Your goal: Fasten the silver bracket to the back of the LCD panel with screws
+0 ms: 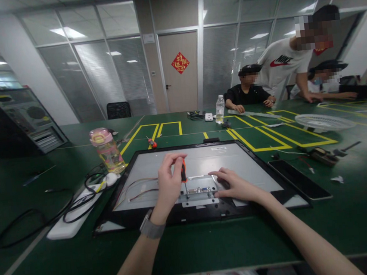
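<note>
A flat display panel [237, 158] with a black frame lies back side up on the green table. My left hand [170, 175], with a watch at the wrist, grips an orange and black screwdriver [183, 172] upright, its shaft pointing down at the metal bracket [200, 202] at the panel's near middle. My right hand [235, 185] rests on the bracket's right side, fingers spread, thumb and index finger at its edges. Ports show along the bracket between my hands. Thin loose wires [140, 196] lie on the panel to the left. Whether the screwdriver tip sits in a screw I cannot tell.
Left of the panel stand a pink-lidded bottle [107, 151] and a white power strip [76, 215] with black cables. A phone [299, 179] and a dark tool [323, 155] lie right. Another red screwdriver [152, 143] lies beyond the panel. Several people sit or stand at the far right.
</note>
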Demonstrator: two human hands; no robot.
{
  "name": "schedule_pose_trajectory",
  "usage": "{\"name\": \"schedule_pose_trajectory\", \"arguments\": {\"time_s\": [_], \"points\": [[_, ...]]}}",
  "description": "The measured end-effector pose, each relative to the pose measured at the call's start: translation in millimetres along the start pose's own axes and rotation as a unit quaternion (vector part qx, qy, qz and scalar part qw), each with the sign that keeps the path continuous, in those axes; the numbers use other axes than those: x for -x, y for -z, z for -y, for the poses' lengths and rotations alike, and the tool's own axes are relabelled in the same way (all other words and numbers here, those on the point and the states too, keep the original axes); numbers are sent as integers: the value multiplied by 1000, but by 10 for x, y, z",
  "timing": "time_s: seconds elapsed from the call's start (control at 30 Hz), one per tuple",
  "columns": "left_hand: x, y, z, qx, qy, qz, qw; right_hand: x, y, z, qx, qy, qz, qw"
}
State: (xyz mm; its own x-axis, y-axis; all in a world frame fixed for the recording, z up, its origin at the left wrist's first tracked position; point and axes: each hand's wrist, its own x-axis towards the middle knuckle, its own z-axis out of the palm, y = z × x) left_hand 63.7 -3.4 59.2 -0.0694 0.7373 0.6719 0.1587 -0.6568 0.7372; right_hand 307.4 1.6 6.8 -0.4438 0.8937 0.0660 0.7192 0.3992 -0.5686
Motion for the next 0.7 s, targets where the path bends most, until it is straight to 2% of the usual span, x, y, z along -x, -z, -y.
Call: {"name": "schedule_pose_trajectory", "arguments": {"time_s": [0.07,0.23,0.4,0.57,0.7], "points": [[1,2,-9,16,19,1,1000,-1,3,3,0,-3,2,1000],[-3,-2,-1,-18,-34,-30,999,-1,10,12,-3,-5,5,1000],[6,-3,-7,16,27,-16,999,7,11,24,-7,-8,7,1000],[8,-4,5,-22,-35,-41,998,1,-2,-1,-11,1,0,1000],[9,0,-13,-13,-17,-23,1000,-7,-15,-17,-8,0,-1,1000]]}}
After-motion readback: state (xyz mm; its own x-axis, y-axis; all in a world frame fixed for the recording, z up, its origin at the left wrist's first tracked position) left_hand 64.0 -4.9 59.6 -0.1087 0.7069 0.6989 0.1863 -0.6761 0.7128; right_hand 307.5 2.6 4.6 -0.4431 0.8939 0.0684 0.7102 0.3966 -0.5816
